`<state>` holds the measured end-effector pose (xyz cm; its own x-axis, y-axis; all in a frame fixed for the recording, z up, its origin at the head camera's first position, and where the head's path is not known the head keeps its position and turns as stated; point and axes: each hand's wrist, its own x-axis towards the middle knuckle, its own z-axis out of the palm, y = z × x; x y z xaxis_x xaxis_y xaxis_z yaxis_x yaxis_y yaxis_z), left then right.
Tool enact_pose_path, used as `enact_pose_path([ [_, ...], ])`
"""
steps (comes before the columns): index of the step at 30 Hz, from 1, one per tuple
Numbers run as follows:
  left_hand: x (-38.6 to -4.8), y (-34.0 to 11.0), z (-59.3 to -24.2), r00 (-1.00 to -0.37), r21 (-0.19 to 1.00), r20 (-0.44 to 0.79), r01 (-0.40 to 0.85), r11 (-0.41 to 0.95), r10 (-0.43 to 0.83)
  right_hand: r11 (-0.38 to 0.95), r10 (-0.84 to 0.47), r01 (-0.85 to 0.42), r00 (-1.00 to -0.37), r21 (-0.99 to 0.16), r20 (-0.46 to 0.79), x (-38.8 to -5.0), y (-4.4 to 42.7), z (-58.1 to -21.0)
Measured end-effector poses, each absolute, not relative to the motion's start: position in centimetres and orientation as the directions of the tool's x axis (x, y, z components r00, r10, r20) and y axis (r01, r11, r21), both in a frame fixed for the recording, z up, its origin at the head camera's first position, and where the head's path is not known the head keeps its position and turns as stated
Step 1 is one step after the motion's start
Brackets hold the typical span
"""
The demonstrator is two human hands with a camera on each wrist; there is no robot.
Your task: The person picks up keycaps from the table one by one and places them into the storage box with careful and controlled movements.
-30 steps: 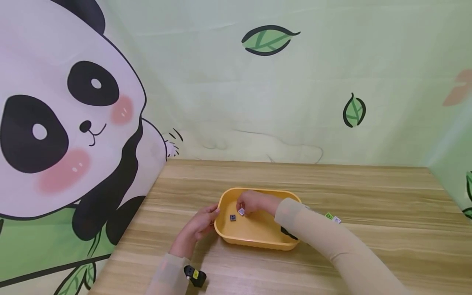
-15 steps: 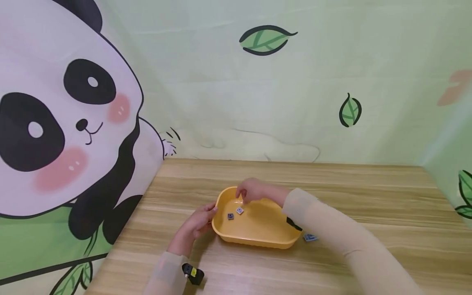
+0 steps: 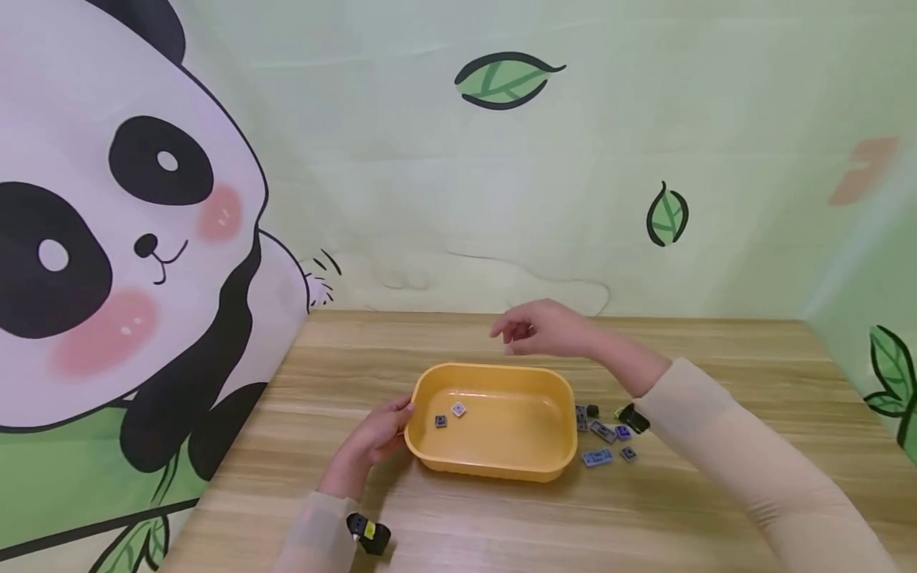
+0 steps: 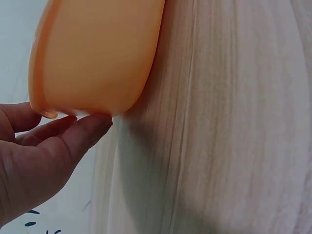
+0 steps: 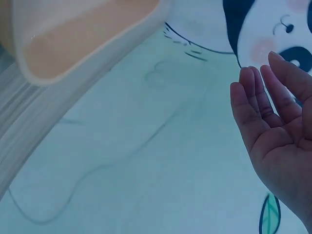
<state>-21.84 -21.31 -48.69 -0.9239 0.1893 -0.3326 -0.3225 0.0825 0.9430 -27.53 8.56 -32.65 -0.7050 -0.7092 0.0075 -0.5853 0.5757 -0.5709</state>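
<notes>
A yellow plastic basin (image 3: 494,469) stands on the wooden table. Inside it, toward the left, lie a small dark grey square piece (image 3: 440,421) and a small white square piece (image 3: 458,409). My left hand (image 3: 381,430) grips the basin's left end; in the left wrist view, its thumb is at the rim and its fingers lie against the outer wall. Above and behind the basin's far rim, my right hand (image 3: 546,328) hangs in the air with loosely bent fingers. The right wrist view shows nothing in that hand (image 5: 280,117).
Right of the basin lie several small pieces: a blue oblong one (image 3: 598,458), a purple one (image 3: 622,432), a grey square (image 3: 628,454) and a black one (image 3: 592,411). A printed cloth backdrop (image 3: 401,183) rises behind the table (image 3: 723,374).
My right hand has let go of the white square piece inside the basin, then risen out and back to the right. My left hand stays at the basin's left end.
</notes>
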Motion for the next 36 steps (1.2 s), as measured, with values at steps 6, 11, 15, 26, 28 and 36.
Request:
enact_pose_path([
  [6,-21.8,-21.4,-48.6,-0.924,0.941,-0.337,-0.324,0.099,0.178,0.561,-0.650,-0.563,-0.753,-0.606,0.098,-25.5,13.0,-32.6],
  [11,-21.8,-21.4,-48.5,-0.926,0.940,-0.338,-0.321,0.118,0.169,0.587,-0.595,-0.516,-0.798,-0.624,0.100,-24.4,16.6,-33.7],
  [15,-21.7,-21.4,-48.4,-0.926,0.936,-0.344,-0.327,0.129,0.156,0.623,-0.551,-0.477,-0.830,-0.620,0.085,-23.9,19.3,-35.5],
  [26,-21.8,-21.2,-48.4,-0.924,0.936,-0.342,-0.320,0.144,0.173,0.674,-0.433,-0.366,-0.900,-0.642,0.058,-23.2,24.2,-41.9],
  [28,-21.8,-21.2,-48.4,-0.924,0.937,-0.341,-0.318,0.147,0.175,0.676,-0.422,-0.360,-0.904,-0.643,0.062,-23.2,24.8,-42.9],
  [36,-21.7,-21.1,-48.3,-0.925,0.939,-0.334,-0.309,0.154,0.182,0.685,-0.390,-0.308,-0.920,-0.661,0.024,-23.1,26.1,-45.9],
])
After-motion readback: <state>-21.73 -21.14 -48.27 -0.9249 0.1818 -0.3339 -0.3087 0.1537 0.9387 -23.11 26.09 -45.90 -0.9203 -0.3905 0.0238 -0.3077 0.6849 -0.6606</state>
